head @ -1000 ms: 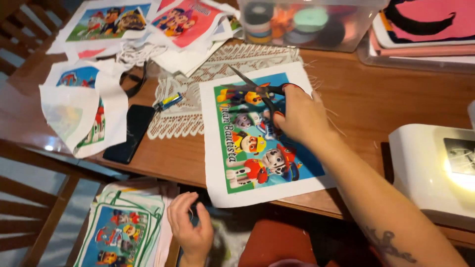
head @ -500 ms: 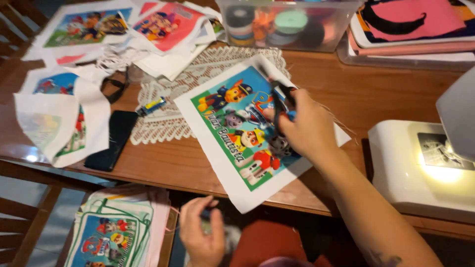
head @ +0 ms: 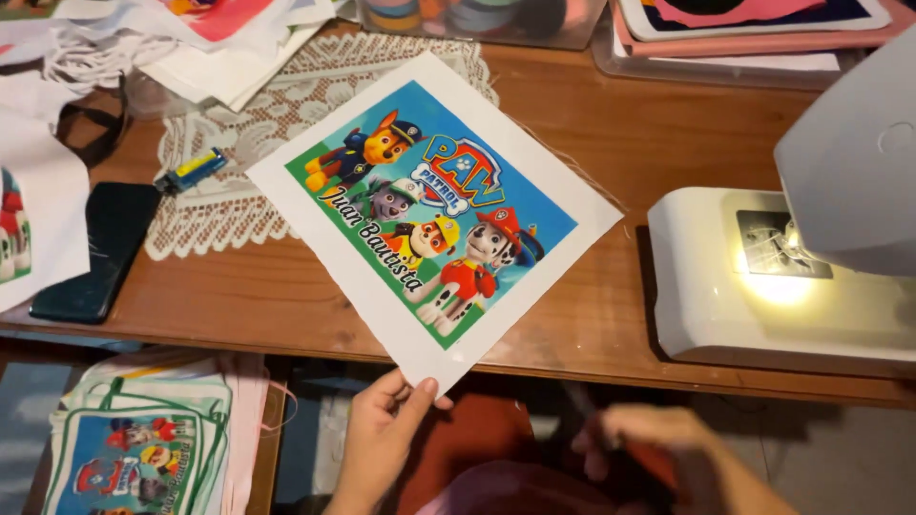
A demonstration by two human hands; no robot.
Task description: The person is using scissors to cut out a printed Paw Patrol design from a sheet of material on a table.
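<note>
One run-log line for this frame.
left hand: pinches printed fabric panel corner | right hand: blurred, below table edge | sewing machine: lit

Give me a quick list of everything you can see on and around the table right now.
printed cloth panel: one, white border, colourful cartoon dogs, table centre, overhanging the front edge
lace doily: one, cream, under the panel
phone: one, black, left
small tool: one, blue and yellow, on the doily
sewing machine: one, white, lamp lit, right
clear box: one, top edge
folded cloth: stack, pink and white, top right
stack of printed panels: green-edged, lower left
table: brown wood
left hand: pinching the panel's near corner
right hand: blurred, below the table edge
</note>
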